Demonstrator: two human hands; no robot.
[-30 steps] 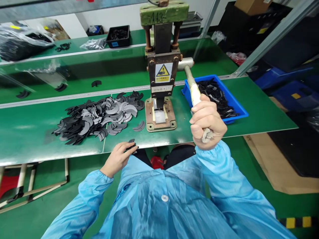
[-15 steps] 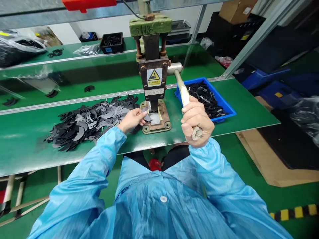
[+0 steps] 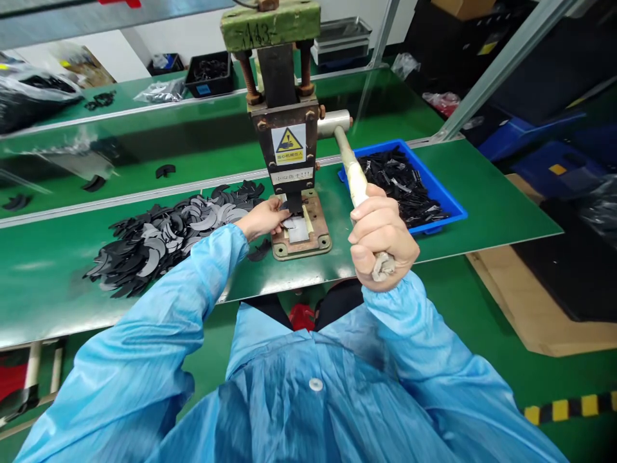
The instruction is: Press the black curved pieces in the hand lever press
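Note:
My right hand [image 3: 384, 238] is wrapped around the pale, taped lever handle [image 3: 355, 173] of a hand press [image 3: 285, 122]. Close to the press's ram, my left hand [image 3: 264, 218] pinches a dark curved piece [image 3: 285, 209] between thumb and fingers. That piece is at the front of the press base [image 3: 315, 241], partly hidden by the fingers and the ram. A whitish plate [image 3: 298, 229] lies on the base. Left of the press is a heap of grey and black crescent-shaped pieces [image 3: 166, 241]. One dark piece [image 3: 260, 251] lies just below my left hand.
A blue tray [image 3: 436, 186] of black parts stands right of the press, behind my right hand. Farther back are a black bin [image 3: 209, 74], a plastic bag [image 3: 164, 90] and a few loose crescents. The green bench's front edge [image 3: 308, 284] runs before my body.
My left hand has brought the crescent piece inward, under the ram. The right hand keeps its grip on the lever. The view has shifted, with the press now appearing slightly larger and farther left.

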